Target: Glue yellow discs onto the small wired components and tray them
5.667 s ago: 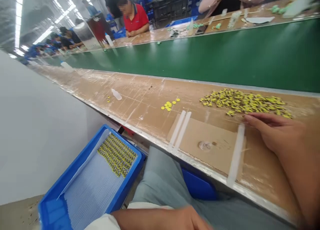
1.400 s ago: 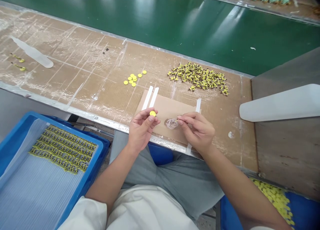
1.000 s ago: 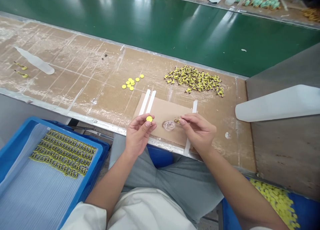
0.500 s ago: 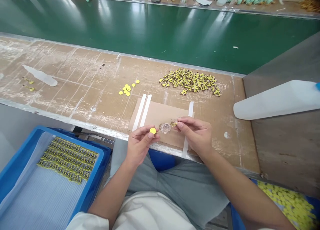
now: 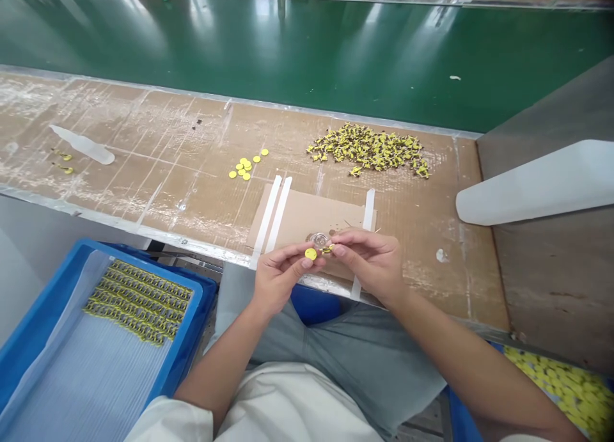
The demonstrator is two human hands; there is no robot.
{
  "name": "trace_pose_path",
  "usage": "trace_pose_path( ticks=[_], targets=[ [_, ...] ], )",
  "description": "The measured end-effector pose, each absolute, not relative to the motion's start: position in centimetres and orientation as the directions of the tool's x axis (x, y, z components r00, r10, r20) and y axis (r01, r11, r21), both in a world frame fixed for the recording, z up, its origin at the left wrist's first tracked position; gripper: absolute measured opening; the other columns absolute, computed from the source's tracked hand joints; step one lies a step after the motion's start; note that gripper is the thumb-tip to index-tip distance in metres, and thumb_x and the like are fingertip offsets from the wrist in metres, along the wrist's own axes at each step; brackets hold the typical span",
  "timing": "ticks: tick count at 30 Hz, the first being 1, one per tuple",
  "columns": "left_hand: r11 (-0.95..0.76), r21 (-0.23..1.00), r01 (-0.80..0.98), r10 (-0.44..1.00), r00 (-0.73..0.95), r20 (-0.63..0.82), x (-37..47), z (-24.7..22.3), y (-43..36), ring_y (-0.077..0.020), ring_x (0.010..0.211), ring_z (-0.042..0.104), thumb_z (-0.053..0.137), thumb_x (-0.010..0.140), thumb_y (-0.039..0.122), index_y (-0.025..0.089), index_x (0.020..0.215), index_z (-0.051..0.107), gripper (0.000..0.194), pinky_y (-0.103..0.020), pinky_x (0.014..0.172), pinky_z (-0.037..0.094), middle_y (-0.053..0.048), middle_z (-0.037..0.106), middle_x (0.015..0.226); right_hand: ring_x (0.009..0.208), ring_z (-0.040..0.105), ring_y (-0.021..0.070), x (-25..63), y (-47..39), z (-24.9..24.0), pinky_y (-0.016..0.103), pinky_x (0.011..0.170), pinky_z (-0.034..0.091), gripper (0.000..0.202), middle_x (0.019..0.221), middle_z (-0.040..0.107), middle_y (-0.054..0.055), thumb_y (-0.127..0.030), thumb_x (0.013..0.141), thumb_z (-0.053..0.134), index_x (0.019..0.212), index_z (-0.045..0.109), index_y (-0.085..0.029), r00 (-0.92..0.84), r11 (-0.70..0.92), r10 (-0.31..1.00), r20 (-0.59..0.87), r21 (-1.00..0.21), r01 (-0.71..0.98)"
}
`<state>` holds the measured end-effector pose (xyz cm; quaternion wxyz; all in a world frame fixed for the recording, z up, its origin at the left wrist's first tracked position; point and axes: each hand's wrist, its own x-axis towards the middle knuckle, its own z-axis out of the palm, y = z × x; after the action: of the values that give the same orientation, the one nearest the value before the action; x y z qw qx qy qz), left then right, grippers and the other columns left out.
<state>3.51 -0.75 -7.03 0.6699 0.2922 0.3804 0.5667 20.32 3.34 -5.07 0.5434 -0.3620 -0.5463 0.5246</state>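
Between the thumb and fingers of my left hand (image 5: 281,272) is a round yellow disc (image 5: 311,254), its face turned up. My right hand (image 5: 371,263) pinches a small yellow-and-dark piece (image 5: 327,250), held close beside the disc; whether the two touch I cannot tell. Just behind my fingertips a small clear round dish (image 5: 318,238) rests on a cardboard sheet (image 5: 321,208), partly hidden by the hands. White tape strips cross the sheet at both sides.
Loose yellow discs (image 5: 246,164) lie beyond the sheet, with a heap of yellow-and-dark pieces (image 5: 369,149) to their right. A white bottle (image 5: 537,183) lies at the right wall (image 5: 542,250). At lower left, a blue tray (image 5: 165,378) holds rows of yellow-and-dark pieces. A bin of yellow pieces (image 5: 566,384) stands lower right.
My hands have come together: the left moved right with the yellow disc, and the right brought its small piece left, from beside the dish to the disc. The view has shifted slightly.
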Motion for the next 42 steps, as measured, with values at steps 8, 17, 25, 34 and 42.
trace_pose_path(
  ticks=[8,17,25,34,42],
  targets=[
    [0.190,0.816,-0.545,0.982,0.096,-0.165,3.38,-7.12,-0.77,-0.0158,0.081,0.074,0.076,0.081,0.020,0.022,0.104,0.077,0.023,-0.026,0.079,0.062,-0.005,0.078,0.090,0.080,0.073,0.0151,20.29,3.16,-4.67,0.025,0.078,0.061,0.024,0.088,0.077,0.005,-0.005,0.076,0.075,0.092,0.077,-0.024,-0.167,0.371,0.914,0.370,-0.928,-0.026],
    [0.170,0.840,-0.515,0.985,0.087,-0.146,3.48,-7.22,-0.70,-0.0168,0.082,0.074,0.076,0.080,0.020,0.022,0.104,0.076,0.025,-0.026,0.079,0.061,-0.005,0.077,0.093,0.074,0.073,0.0172,20.00,3.27,-4.39,0.030,0.070,0.061,0.022,0.084,0.077,0.006,-0.006,0.077,0.073,0.091,0.076,-0.023,-0.166,0.445,0.884,0.438,-0.896,0.004],
    [0.165,0.841,-0.516,0.986,0.090,-0.139,3.52,-7.26,-0.75,-0.0172,0.082,0.075,0.076,0.080,0.020,0.023,0.104,0.077,0.024,-0.027,0.080,0.062,-0.005,0.078,0.093,0.074,0.073,0.0178,19.89,3.38,-4.57,0.030,0.070,0.060,0.028,0.084,0.077,0.006,-0.002,0.075,0.073,0.095,0.076,-0.023,-0.180,0.477,0.861,0.475,-0.878,-0.039],
    [0.190,0.854,-0.484,0.982,0.073,-0.177,3.45,-7.18,-0.68,-0.0204,0.082,0.075,0.079,0.077,0.023,0.021,0.102,0.077,0.025,-0.032,0.080,0.063,-0.006,0.078,0.092,0.073,0.073,0.0196,19.99,3.38,-4.29,0.031,0.070,0.061,0.023,0.082,0.077,0.006,-0.007,0.076,0.074,0.091,0.077,-0.023,-0.182,0.460,0.873,0.453,-0.888,-0.003],
    [0.186,0.869,-0.458,0.982,0.069,-0.174,3.41,-7.29,-0.78,-0.0217,0.083,0.075,0.079,0.077,0.026,0.020,0.103,0.077,0.027,-0.035,0.081,0.063,-0.008,0.077,0.099,0.073,0.073,0.0195,19.96,3.38,-4.31,0.031,0.069,0.061,0.021,0.081,0.077,0.006,-0.008,0.076,0.073,0.090,0.077,-0.023,-0.184,0.461,0.873,0.452,-0.887,0.009]
  ],
)
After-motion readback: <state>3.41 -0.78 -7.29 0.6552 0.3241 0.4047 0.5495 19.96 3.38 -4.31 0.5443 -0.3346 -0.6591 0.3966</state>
